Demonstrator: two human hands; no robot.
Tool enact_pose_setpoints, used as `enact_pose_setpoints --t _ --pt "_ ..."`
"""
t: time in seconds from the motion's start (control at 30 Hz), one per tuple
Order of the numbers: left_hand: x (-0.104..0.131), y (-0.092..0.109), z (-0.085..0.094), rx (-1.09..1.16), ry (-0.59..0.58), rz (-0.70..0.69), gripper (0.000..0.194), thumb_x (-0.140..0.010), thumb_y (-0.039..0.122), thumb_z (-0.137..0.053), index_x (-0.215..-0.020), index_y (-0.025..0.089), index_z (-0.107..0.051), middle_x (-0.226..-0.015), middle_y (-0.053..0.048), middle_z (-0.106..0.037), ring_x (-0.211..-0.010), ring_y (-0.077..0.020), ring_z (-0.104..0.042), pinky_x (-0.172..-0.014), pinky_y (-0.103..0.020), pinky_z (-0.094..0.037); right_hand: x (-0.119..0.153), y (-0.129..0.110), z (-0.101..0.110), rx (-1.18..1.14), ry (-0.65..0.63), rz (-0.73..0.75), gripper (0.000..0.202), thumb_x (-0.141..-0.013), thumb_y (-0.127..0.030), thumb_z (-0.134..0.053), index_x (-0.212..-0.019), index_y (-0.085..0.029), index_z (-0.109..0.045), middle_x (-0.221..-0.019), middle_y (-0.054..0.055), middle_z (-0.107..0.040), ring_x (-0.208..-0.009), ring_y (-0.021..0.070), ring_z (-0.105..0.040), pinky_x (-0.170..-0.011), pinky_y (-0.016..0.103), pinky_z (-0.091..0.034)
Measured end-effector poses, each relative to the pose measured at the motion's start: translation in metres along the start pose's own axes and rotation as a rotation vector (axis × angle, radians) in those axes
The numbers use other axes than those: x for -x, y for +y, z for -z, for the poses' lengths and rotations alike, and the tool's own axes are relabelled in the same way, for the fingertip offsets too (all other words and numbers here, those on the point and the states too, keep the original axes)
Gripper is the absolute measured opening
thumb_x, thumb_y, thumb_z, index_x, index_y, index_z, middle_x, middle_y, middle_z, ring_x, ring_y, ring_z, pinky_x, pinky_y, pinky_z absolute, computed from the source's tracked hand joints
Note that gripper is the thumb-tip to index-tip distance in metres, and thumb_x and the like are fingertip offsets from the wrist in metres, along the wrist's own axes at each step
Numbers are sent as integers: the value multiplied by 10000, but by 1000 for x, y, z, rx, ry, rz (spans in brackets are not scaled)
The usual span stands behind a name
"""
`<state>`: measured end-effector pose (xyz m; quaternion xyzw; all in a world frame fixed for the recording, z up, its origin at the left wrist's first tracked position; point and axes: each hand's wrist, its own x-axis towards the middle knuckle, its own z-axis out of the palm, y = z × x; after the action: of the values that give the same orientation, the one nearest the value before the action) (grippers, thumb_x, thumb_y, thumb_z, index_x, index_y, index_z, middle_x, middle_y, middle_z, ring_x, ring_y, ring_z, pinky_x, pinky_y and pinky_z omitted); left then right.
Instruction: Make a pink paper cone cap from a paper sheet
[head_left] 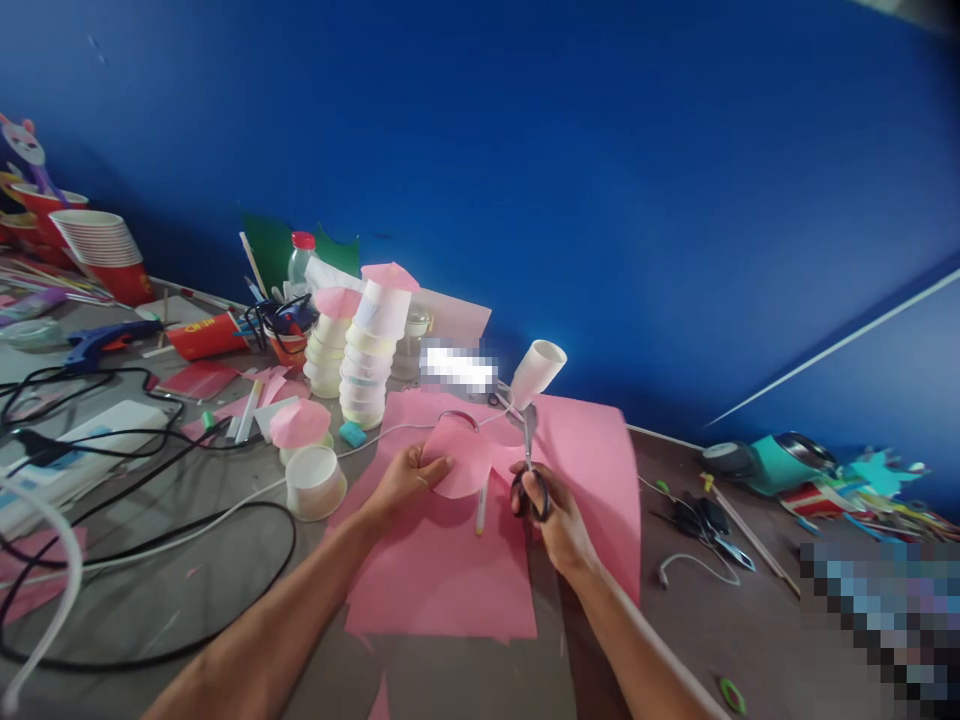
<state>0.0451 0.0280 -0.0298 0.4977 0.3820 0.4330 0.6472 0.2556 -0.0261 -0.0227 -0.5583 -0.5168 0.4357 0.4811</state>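
Between thumb and fingers, my left hand (409,483) pinches a round pink paper piece (459,462) above the table. Black-handled scissors (529,488) sit in my right hand (561,522), fingers through the loops and blades pointing away from me. The blades are just right of the pink round; I cannot tell whether they touch paper. Under both hands lies a large pink paper sheet (442,590), with a slim white pen-like stick (481,510) on it. A white paper cup (538,372) stands tilted beyond the scissors.
Left of the sheet are stacked white cups with pink cone tops (365,365), a short white cup (315,482) and black cables (289,560). A blue glue gun (105,342) lies further left. On the right are a teal bottle-like object (787,462) and a wooden stick (754,535).
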Motion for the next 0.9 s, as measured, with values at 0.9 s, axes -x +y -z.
enact_pose_setpoints --t 0.9 --pt "9 -6 -12 433 -301 166 502 -712 493 -817 -1041 132 -699 -876 -100 -716 -747 -197 -652 -701 -299 -518 3 6 -21 -217 236 16 422 -623 -336 -840 -963 -215 -622 -664 -73 -483 -566 88 -432 -519 220 -362"
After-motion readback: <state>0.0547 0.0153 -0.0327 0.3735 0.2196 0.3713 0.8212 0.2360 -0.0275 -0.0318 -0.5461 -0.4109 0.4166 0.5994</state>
